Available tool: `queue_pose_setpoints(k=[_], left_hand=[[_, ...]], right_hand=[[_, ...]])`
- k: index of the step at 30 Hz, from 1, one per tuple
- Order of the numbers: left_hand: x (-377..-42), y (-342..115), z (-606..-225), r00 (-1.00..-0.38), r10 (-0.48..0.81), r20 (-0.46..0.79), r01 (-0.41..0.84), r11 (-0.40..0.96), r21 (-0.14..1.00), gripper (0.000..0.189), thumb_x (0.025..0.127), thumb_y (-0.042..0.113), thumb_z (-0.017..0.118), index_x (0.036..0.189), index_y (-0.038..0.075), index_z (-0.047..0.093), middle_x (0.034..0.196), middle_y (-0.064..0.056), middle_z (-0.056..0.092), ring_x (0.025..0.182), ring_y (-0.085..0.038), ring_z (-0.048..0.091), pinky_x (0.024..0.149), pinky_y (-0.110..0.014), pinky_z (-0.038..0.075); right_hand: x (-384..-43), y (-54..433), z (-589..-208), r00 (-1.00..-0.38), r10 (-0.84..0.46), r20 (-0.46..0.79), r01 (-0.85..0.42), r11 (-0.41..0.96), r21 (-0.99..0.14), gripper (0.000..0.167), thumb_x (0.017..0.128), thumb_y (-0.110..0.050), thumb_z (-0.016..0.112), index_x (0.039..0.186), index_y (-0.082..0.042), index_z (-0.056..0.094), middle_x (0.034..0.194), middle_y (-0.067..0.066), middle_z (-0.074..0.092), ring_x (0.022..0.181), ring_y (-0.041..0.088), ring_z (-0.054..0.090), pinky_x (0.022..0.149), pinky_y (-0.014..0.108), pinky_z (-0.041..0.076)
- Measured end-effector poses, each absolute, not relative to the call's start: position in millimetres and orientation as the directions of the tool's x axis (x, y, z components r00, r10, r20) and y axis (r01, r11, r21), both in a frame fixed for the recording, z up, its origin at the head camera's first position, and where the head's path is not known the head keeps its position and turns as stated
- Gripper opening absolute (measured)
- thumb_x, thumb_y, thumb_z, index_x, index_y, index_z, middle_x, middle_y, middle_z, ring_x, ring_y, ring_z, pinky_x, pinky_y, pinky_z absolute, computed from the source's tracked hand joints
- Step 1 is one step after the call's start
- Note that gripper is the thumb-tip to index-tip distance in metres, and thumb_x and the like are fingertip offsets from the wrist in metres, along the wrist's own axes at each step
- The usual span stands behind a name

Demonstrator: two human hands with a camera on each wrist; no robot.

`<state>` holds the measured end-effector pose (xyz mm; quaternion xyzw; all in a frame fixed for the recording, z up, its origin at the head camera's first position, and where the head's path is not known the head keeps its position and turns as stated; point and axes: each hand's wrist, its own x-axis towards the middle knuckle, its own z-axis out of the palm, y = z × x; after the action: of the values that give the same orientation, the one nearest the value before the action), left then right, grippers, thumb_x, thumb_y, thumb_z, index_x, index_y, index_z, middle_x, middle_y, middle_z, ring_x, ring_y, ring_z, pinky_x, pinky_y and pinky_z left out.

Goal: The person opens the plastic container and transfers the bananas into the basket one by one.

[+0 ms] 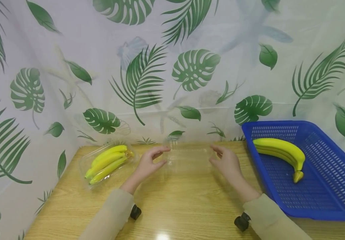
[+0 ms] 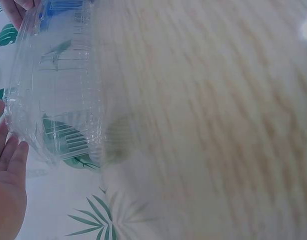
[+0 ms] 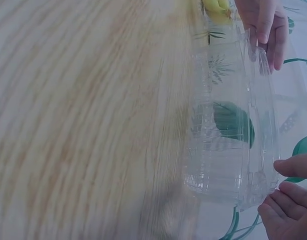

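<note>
left hand [image 1: 148, 164] and right hand [image 1: 227, 165] pinch opposite ends of a clear container [image 1: 187, 160], mid-frame.
gripping both ends likely keeps its thin plastic steady; bananas [image 1: 283, 148] in the blue basket [image 1: 322, 196], right of frame, seem placed within the right hand's easy reach.

One view from the head, two close in at the wrists.
The head camera faces forward and down over the table [image 1: 184, 206] toward the leafy backdrop [image 1: 196, 33]. Both wrist cameras look from low down, pictures turned sideways, the table filling the left one's right side and the right one's left; both share the clear container [image 2: 68, 90], central in the head view.
</note>
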<state>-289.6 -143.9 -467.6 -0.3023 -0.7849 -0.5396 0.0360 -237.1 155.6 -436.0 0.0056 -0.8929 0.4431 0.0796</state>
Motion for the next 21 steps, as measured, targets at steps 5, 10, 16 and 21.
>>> queue_pose_setpoints(k=[5,10,16,21], left_hand=[[-291,-144,-466,-0.808,0.432,0.401,0.531,0.239,0.813,0.038,0.093,-0.013,0.07,0.13,-0.009,0.068,0.138,-0.029,0.066,0.136,-0.046,0.06,0.119,-0.052,0.049],[-292,-144,-465,-0.808,0.431,0.401,0.534,0.252,0.807,0.038,0.093,-0.012,0.071,0.131,-0.007,0.068,0.138,-0.027,0.067,0.134,-0.045,0.061,0.119,-0.05,0.05],[-292,-144,-460,-0.823,0.424,0.379,0.519,0.287,0.805,0.04,0.094,-0.01,0.071,0.133,-0.007,0.067,0.139,-0.025,0.067,0.134,-0.043,0.061,0.12,-0.049,0.05],[-291,-146,-452,-0.816,0.425,0.39,0.53,0.282,0.8,0.039,0.095,-0.008,0.07,0.134,-0.008,0.065,0.139,-0.026,0.067,0.135,-0.045,0.06,0.12,-0.051,0.05]], right_hand=[[-240,156,-436,-0.988,0.056,0.144,-0.08,0.612,-0.786,0.05,0.095,0.003,0.071,0.143,0.008,0.06,0.147,0.03,0.06,0.136,0.049,0.059,0.116,0.053,0.053],[-240,155,-433,-0.99,0.048,0.131,-0.072,0.627,-0.776,0.051,0.095,-0.001,0.073,0.144,0.007,0.06,0.149,0.03,0.059,0.136,0.05,0.059,0.115,0.056,0.053],[-239,156,-428,-0.989,0.034,0.145,-0.086,0.664,-0.743,0.053,0.095,-0.006,0.075,0.145,0.004,0.06,0.149,0.03,0.059,0.134,0.052,0.06,0.114,0.06,0.052],[-241,155,-424,-0.984,0.01,0.177,-0.122,0.682,-0.721,0.054,0.095,-0.008,0.075,0.145,0.004,0.06,0.147,0.031,0.06,0.133,0.053,0.06,0.113,0.061,0.053]])
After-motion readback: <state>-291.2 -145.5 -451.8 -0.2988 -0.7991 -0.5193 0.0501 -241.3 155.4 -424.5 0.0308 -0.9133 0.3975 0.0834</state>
